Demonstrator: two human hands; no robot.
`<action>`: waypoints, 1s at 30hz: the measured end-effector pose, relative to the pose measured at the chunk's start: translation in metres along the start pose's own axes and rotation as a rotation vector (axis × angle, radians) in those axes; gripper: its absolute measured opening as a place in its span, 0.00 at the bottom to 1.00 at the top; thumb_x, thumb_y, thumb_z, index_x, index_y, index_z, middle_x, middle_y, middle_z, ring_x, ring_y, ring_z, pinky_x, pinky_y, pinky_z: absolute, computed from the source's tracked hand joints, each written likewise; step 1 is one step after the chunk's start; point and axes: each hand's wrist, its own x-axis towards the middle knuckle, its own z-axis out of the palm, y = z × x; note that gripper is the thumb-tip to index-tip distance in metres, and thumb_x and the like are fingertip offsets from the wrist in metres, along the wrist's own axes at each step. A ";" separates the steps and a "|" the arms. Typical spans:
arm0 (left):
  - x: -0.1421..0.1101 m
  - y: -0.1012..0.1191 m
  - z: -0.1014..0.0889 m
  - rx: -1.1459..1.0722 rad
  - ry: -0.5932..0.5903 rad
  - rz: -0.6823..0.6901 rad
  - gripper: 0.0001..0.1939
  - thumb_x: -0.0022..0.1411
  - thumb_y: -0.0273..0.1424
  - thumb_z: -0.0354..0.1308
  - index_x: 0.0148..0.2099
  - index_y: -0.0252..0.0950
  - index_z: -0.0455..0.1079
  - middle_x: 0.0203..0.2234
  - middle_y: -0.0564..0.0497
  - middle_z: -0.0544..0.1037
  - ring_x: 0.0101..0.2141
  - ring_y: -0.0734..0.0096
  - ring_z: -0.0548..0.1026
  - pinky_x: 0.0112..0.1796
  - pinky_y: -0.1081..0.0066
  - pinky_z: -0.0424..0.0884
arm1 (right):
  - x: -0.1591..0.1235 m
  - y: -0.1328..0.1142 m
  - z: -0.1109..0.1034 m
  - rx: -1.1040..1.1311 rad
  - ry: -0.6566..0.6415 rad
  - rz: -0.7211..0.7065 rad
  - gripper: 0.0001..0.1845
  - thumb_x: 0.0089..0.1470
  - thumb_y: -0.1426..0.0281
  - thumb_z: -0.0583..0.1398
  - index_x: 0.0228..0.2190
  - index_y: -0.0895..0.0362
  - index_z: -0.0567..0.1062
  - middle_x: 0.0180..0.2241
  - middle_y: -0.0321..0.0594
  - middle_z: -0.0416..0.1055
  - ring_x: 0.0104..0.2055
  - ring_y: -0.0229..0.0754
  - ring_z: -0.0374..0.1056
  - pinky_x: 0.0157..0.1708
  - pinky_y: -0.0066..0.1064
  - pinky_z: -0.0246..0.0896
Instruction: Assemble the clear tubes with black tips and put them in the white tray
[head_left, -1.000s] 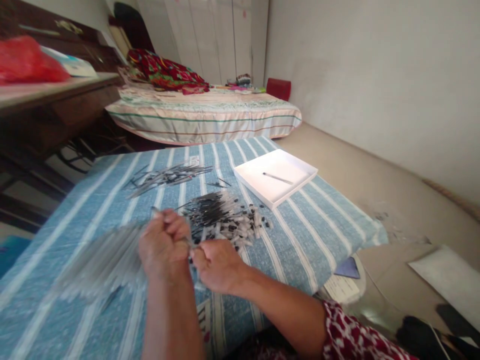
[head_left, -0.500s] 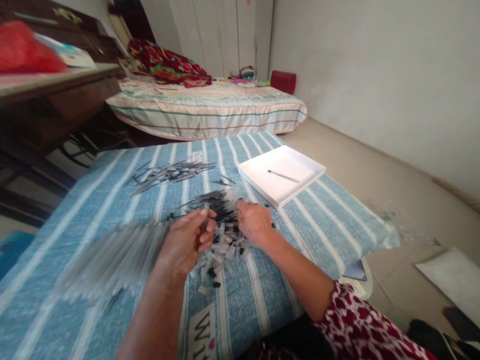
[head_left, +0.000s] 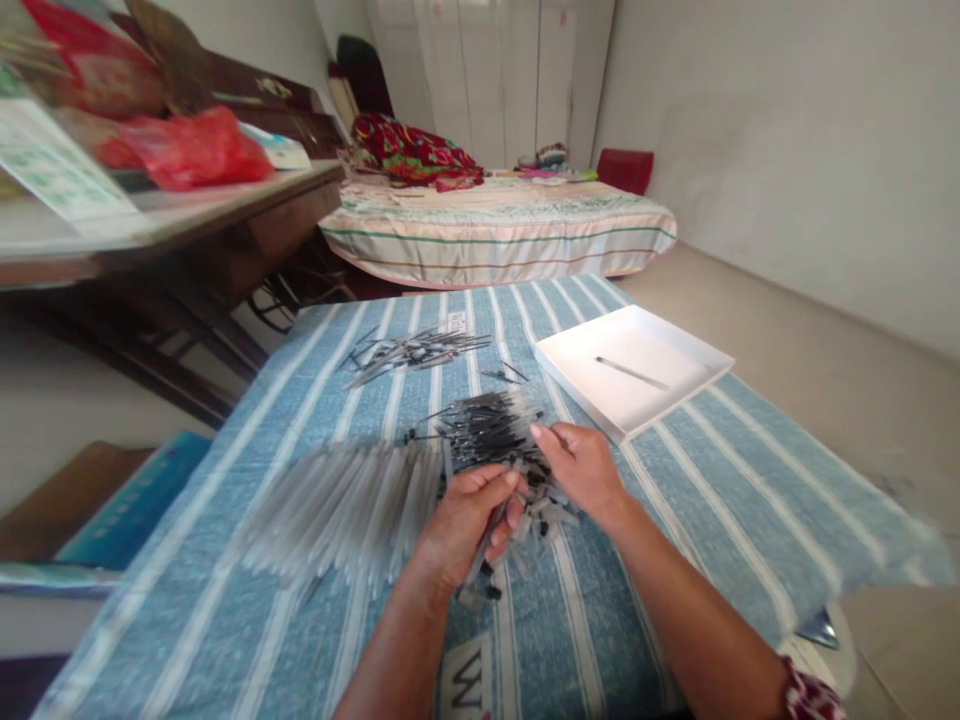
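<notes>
Here, left hand (head_left: 476,515) and right hand (head_left: 583,465) curl nearly closed, contents unclear; clear tubes (head_left: 352,500) lie left of the nearer left hand, long axes pointing away.

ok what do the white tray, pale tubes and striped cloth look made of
White tray: probably matte cardboard, given its thin, straight walls; plastic is possible. Pale tubes: likely plastic, cloudy and greyish-translucent, though blurred. Striped cloth: matte fabric, apparently woven, with flecked blue and a draped edge.
</notes>
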 end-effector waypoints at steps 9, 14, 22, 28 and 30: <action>-0.001 -0.007 -0.001 0.130 -0.068 -0.018 0.13 0.55 0.39 0.55 0.29 0.33 0.65 0.14 0.57 0.68 0.08 0.84 0.57 0.09 0.81 0.50 | -0.002 -0.002 0.002 0.343 -0.281 0.000 0.27 0.54 0.54 0.51 0.12 0.58 0.64 0.11 0.31 0.59 0.16 0.32 0.55 0.17 0.23 0.47; -0.002 -0.007 0.000 0.162 -0.064 -0.031 0.13 0.55 0.39 0.54 0.29 0.33 0.65 0.13 0.58 0.67 0.08 0.85 0.56 0.09 0.81 0.50 | -0.003 0.006 0.005 0.490 -0.424 0.047 0.27 0.54 0.55 0.51 0.11 0.58 0.63 0.09 0.30 0.56 0.13 0.30 0.50 0.15 0.23 0.45; -0.003 -0.007 -0.002 0.082 -0.084 -0.047 0.14 0.54 0.40 0.55 0.29 0.32 0.65 0.12 0.58 0.67 0.08 0.84 0.55 0.09 0.81 0.50 | -0.003 0.014 0.000 0.719 -0.542 0.015 0.18 0.52 0.56 0.55 0.25 0.59 0.69 0.18 0.31 0.67 0.15 0.29 0.58 0.16 0.21 0.52; -0.002 -0.010 -0.002 0.076 -0.097 -0.049 0.13 0.54 0.39 0.55 0.30 0.32 0.66 0.12 0.57 0.67 0.08 0.84 0.55 0.09 0.81 0.50 | -0.003 0.016 -0.001 0.643 -0.533 0.030 0.21 0.53 0.56 0.54 0.19 0.59 0.66 0.14 0.31 0.64 0.12 0.27 0.54 0.12 0.20 0.47; -0.001 -0.010 -0.003 0.079 -0.098 -0.058 0.13 0.54 0.40 0.56 0.30 0.33 0.65 0.13 0.57 0.67 0.08 0.84 0.55 0.09 0.81 0.50 | -0.002 0.016 -0.002 0.721 -0.586 0.023 0.17 0.51 0.57 0.56 0.26 0.59 0.69 0.18 0.31 0.67 0.14 0.28 0.57 0.15 0.20 0.51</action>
